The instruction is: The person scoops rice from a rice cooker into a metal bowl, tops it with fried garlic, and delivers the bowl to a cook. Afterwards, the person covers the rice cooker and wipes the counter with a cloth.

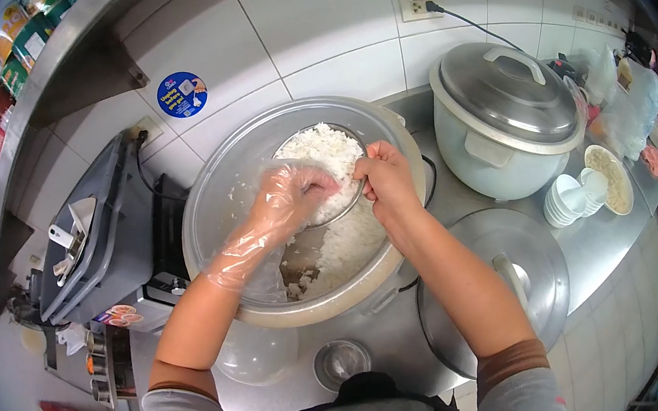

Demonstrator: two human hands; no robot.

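Observation:
A metal-rimmed round bowl or strainer heaped with white rice (321, 152) is tilted inside a large open cooker (208, 182). My bare right hand (386, 178) grips its rim at the right, fingers closed. My left hand (295, 191), in a clear plastic glove, is at the near left side of the heap with its fingers curled against the rice; what they hold, if anything, is hidden. More rice (352, 249) lies below in the cooker, around a dark brownish patch at the bottom.
A lidded rice cooker (507, 104) stands at the back right, near stacked white cups (563, 201) and an oval dish (615, 181). A large lid (540, 256) lies at the right. A small metal bowl (342, 363) sits in front; a grey appliance (116, 237) stands left.

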